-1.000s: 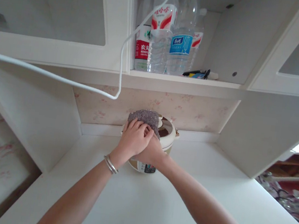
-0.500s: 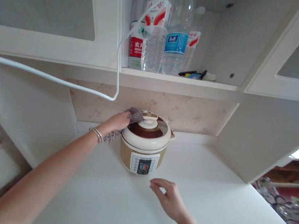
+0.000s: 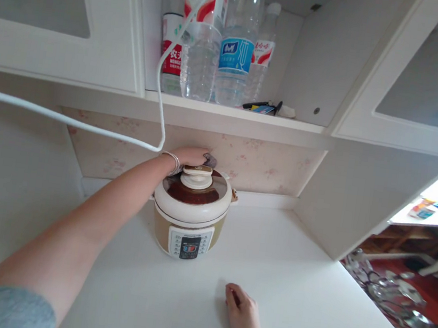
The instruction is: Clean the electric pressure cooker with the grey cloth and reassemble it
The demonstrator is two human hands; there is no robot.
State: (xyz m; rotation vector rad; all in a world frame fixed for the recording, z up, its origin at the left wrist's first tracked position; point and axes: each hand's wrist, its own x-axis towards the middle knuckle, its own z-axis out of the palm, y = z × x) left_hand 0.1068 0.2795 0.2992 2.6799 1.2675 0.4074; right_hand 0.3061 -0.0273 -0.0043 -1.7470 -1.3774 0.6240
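A cream and tan electric cooker (image 3: 189, 219) with a brown lid and a front control panel stands on the white counter (image 3: 286, 296) near the back wall. My left hand (image 3: 190, 156), a bangle on its wrist, reaches behind the cooker's lid and is closed on a grey cloth (image 3: 210, 159), of which only a small corner shows. My right hand (image 3: 241, 317) lies flat on the counter in front of the cooker, fingers stretched out, holding nothing.
Several plastic water bottles (image 3: 219, 40) stand on an open shelf above, beside small dark items (image 3: 262, 107). A white cable (image 3: 87, 125) hangs across from the left to the shelf. Cabinet doors flank the shelf. Cluttered metal objects (image 3: 396, 289) lie at the lower right.
My left hand carried the cloth from the top of the lid round its left side to behind it. My right hand left the cooker and came down flat on the counter.
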